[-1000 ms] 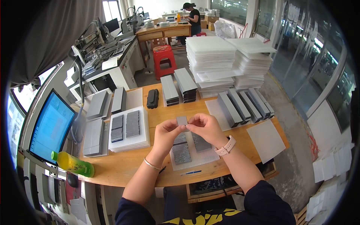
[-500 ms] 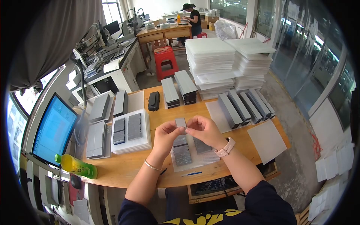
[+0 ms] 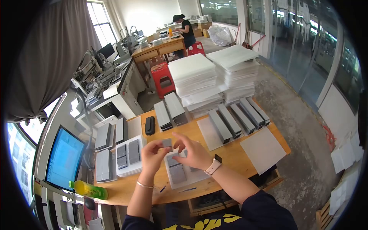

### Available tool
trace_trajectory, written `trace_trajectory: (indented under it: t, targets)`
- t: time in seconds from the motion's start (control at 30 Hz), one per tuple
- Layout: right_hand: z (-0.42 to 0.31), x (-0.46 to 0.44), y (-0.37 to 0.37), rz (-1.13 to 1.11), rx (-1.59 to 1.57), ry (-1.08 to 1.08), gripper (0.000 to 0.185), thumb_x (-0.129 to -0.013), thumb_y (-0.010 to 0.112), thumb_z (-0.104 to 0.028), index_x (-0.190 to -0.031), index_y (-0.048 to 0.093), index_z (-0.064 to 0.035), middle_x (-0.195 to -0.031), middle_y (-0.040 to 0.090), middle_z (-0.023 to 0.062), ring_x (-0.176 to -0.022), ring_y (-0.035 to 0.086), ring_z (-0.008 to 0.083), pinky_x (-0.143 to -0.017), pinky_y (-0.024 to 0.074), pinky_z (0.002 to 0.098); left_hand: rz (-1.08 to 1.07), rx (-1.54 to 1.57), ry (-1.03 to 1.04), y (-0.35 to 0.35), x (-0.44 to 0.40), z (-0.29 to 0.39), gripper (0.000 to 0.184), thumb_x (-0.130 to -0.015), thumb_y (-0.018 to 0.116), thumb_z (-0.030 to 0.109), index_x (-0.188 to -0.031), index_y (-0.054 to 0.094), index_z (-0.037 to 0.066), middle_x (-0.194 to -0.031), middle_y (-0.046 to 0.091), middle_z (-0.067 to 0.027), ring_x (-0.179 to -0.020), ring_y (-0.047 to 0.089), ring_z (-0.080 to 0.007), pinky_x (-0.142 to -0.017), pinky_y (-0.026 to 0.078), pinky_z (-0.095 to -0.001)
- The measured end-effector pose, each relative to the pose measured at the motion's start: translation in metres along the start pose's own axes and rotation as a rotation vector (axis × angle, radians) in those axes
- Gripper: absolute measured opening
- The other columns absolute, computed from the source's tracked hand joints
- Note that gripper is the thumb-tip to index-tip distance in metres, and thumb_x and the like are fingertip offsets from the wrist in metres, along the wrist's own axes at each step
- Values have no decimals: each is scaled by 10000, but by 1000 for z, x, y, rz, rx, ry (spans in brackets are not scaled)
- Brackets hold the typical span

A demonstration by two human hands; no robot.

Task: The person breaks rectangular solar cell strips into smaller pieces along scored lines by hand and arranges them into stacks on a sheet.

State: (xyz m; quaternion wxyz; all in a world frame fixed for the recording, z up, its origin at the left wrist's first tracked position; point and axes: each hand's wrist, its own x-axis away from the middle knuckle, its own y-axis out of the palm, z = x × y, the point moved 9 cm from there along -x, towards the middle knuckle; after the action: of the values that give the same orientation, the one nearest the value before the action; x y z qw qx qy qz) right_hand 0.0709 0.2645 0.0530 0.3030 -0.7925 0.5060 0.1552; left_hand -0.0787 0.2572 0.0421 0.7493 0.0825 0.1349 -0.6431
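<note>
My left hand (image 3: 151,158) pinches a small flat grey plate (image 3: 167,143) between thumb and fingers, above the table. Just right of it, my right hand (image 3: 191,152) has thumb and fingers apart and holds nothing. Under my hands lies a white ribbed sheet (image 3: 193,177) with rows of thin grey plates (image 3: 177,173) on it; my right hand partly hides a second group. To the left, a stack of white ribbed sheets (image 3: 132,167) carries more rows of grey plates (image 3: 133,151).
Long grey stacks (image 3: 220,126) line the back right, beside a blank sheet (image 3: 263,150). A black case (image 3: 150,125), two pens, a green-capped bottle (image 3: 89,189) and a monitor (image 3: 66,158) are around. Tall white sheet piles (image 3: 193,74) stand behind; a person (image 3: 186,32) works far back.
My right hand has come off the small grey plate and its fingers have spread. The left hand keeps the plate. The camera view has shifted and tilted.
</note>
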Motion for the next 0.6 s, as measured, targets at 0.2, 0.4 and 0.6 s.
trace_trajectory:
  t: [0.2, 0.4, 0.6]
  targets:
    - [6, -1, -10, 62, -61, 21, 597, -761, 633, -75, -1287, 349, -64, -832, 590, 51, -701, 584, 141, -689, 459, 260, 5, 92, 97, -59, 47, 41, 193, -693, 664, -78, -851, 595, 9, -795, 623, -81, -784, 622, -189, -753, 508, -332]
    - [32, -5, 2, 103, -245, 1, 421, -747, 602, -9, -1142, 459, -35, -748, 524, 26, -654, 515, 98, -626, 434, 220, 135, 356, -137, -104, 158, -6, 202, -717, 725, 124, -813, 569, 39, -706, 583, -67, -709, 585, -194, -878, 433, -501]
    - [-99, 4, 0, -248, -964, -226, 199, -825, 494, -92, -640, 423, -109, -632, 387, -27, -585, 378, 124, -669, 437, 364, 167, 524, -233, -106, 205, -29, 152, -758, 663, 78, -868, 574, 23, -763, 596, -86, -775, 584, -200, -935, 372, -555]
